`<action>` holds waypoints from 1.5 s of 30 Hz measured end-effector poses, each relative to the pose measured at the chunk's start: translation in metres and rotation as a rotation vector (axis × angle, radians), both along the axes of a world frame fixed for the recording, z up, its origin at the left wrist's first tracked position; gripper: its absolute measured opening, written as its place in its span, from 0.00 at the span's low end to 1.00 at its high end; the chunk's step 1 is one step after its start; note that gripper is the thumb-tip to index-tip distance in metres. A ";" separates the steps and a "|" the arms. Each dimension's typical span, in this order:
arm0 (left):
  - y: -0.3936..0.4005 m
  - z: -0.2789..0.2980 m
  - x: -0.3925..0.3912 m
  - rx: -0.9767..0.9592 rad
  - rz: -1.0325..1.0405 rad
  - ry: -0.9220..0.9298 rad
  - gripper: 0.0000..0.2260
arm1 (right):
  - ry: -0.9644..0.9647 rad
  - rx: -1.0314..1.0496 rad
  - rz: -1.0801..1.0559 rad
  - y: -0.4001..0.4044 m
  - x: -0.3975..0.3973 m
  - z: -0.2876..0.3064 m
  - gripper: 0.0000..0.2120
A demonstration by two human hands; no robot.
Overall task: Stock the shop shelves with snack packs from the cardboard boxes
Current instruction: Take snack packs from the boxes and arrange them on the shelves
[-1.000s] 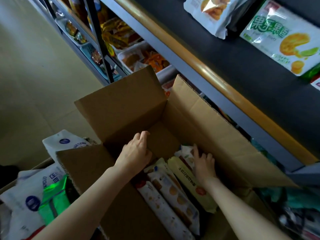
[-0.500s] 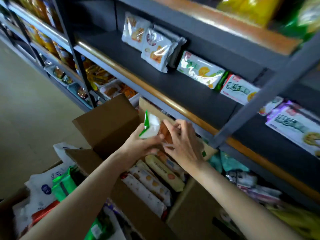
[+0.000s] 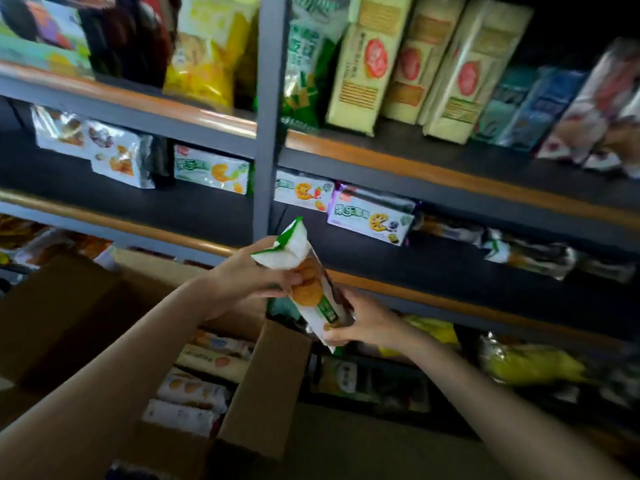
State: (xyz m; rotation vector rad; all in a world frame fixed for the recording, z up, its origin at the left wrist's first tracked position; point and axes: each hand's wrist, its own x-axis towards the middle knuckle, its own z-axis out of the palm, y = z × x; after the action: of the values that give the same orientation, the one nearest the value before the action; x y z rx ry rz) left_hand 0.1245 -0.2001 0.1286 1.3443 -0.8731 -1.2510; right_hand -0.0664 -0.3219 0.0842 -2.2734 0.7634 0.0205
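Observation:
I hold a long white-and-green biscuit pack tilted in the air in front of the dark middle shelf. My left hand grips its upper part and my right hand grips its lower end. Below my arms stands the open cardboard box, with several more long biscuit packs lying inside. The middle shelf carries a few flat snack packs toward its back.
A grey upright post splits the shelving just above the pack. The upper shelf is lined with tall cream biscuit packs and yellow bags. Lower shelves hold yellow bags. Floor lies at bottom right.
Both hands lifted the biscuit pack out of the box and raised it to the middle shelf's height. My view swung up from the box to the shelves.

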 end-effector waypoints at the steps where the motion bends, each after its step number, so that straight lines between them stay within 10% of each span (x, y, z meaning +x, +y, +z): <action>1: -0.013 -0.001 -0.010 -0.002 -0.017 0.024 0.30 | -0.040 0.022 -0.038 -0.006 -0.016 0.003 0.31; 13: -0.160 -0.033 -0.161 0.101 0.178 -0.217 0.20 | 0.244 -0.646 -0.643 -0.144 -0.246 0.018 0.31; 18: -0.241 -0.075 -0.247 0.129 0.217 -0.435 0.05 | 0.288 -0.659 -0.623 -0.233 -0.326 -0.004 0.31; 23: -0.326 -0.101 -0.344 0.121 0.170 -0.647 0.13 | 0.181 -0.671 -0.525 -0.318 -0.383 -0.042 0.30; 36: -0.455 -0.139 -0.426 0.226 -0.012 -0.962 0.24 | 0.228 -0.601 -0.408 -0.477 -0.385 -0.109 0.31; 45: -0.373 -0.134 -0.396 0.059 0.403 -0.998 0.17 | 0.218 -0.733 -0.384 -0.408 -0.354 -0.082 0.35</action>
State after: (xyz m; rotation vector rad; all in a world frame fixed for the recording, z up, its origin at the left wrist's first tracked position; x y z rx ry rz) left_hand -0.2714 -0.5727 -0.0053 2.1007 -1.1345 -0.2346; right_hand -0.4203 -0.7302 0.0018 -2.7781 1.5061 -0.2298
